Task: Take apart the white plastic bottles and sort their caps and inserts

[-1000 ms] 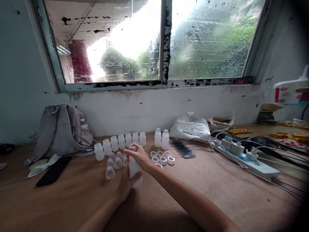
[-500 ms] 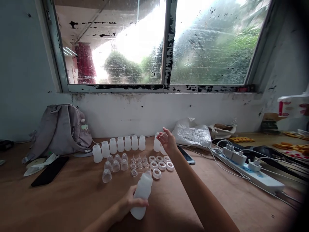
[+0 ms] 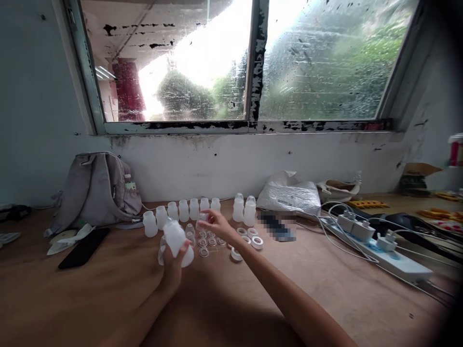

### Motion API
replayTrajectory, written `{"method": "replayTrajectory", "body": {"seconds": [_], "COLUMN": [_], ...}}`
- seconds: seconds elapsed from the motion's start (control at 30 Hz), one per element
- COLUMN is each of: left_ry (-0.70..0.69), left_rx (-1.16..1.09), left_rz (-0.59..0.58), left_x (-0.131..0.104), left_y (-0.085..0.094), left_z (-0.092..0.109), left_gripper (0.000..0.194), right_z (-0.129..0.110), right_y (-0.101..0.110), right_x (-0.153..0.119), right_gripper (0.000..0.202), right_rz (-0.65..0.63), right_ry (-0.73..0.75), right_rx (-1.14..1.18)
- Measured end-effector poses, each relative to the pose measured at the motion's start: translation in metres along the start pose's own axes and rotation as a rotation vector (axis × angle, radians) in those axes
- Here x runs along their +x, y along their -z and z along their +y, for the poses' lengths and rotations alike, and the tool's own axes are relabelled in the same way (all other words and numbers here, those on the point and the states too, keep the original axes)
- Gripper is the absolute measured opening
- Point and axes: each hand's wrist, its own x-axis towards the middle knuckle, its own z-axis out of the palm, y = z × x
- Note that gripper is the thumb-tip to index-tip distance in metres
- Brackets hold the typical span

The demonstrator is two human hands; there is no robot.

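Observation:
My left hand (image 3: 172,262) is wrapped round a frosted white baby bottle (image 3: 176,238), lifted above the table and tilted with its top to the upper left. To its right, my right hand (image 3: 217,225) pinches a clear bottle cap (image 3: 202,218), partly hidden by the fingers. Clear caps (image 3: 190,229) stand behind and beside the held bottle, mostly covered by it. Below my right hand lie several clear nipples (image 3: 204,251). White collar rings (image 3: 257,242) are grouped near my right forearm, which hides some of them.
Several open frosted bottles (image 3: 150,224) form a row at the back. Two capped bottles (image 3: 249,212) stand right of it. A grey backpack (image 3: 96,193) and black phone (image 3: 84,248) are at left. A silvery bag (image 3: 289,195), blurred-out object (image 3: 278,226) and power strip (image 3: 398,260) with cables lie right.
My left hand has carried the bottle left and away from me, over the caps. My right hand has moved left from the two capped bottles, still pinching the clear cap. The view has shifted slightly.

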Motion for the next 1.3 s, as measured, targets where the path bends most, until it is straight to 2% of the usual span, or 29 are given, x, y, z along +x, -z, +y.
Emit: {"method": "replayTrajectory", "body": {"seconds": [0.1, 0.23, 0.37, 0.53, 0.67, 0.77, 0.9, 0.97, 1.03, 1.13, 1.23, 1.3], "left_ry": [-0.068, -0.115, -0.103, -0.084, -0.081, -0.09, -0.149, -0.156, -0.121, 0.057, 0.335, 0.444], "left_rx": [-0.088, -0.118, -0.093, -0.032, 0.055, 0.143, 0.255, 0.276, 0.246, 0.121, -0.09, -0.239], "left_rz": [0.145, 0.268, 0.27, 0.215, 0.131, 0.056, -0.105, -0.236, -0.351, -0.461, -0.593, -0.653], "left_x": [0.026, 0.048, 0.053, 0.049, 0.04, 0.032, 0.019, 0.012, 0.006, -0.003, -0.007, -0.007], "left_y": [0.014, 0.029, 0.033, 0.031, 0.029, 0.025, 0.016, 0.01, 0.005, 0.0, 0.0, 0.001], "left_z": [0.001, 0.002, -0.005, -0.018, -0.019, -0.016, -0.01, -0.008, -0.007, -0.006, -0.005, -0.006], "left_gripper": [0.031, 0.027, 0.028, 0.033, 0.034, 0.034, 0.034, 0.033, 0.032, 0.023, 0.01, 0.01], "right_z": [0.001, 0.011, 0.025, 0.033, 0.027, 0.014, -0.013, -0.024, -0.03, -0.03, -0.028, -0.028], "right_y": [-0.032, -0.066, -0.08, -0.082, -0.079, -0.07, -0.05, -0.042, -0.039, -0.042, -0.046, -0.048], "right_x": [-0.013, -0.027, -0.033, -0.033, -0.029, -0.025, -0.021, -0.02, -0.021, -0.022, -0.023, -0.023], "right_gripper": [0.039, 0.034, 0.044, 0.045, 0.035, 0.019, 0.034, 0.037, 0.038, 0.028, 0.025, 0.024], "right_rz": [-0.161, -0.264, -0.208, -0.21, -0.245, -0.16, -0.007, -0.042, -0.1, -0.138, -0.091, -0.045], "right_ry": [0.09, 0.113, 0.085, 0.007, -0.094, -0.12, -0.03, -0.005, -0.041, -0.157, -0.25, -0.264], "right_rx": [-0.173, -0.269, -0.206, 0.0, 0.171, 0.296, 0.417, 0.449, 0.458, 0.509, 0.609, 0.646]}}
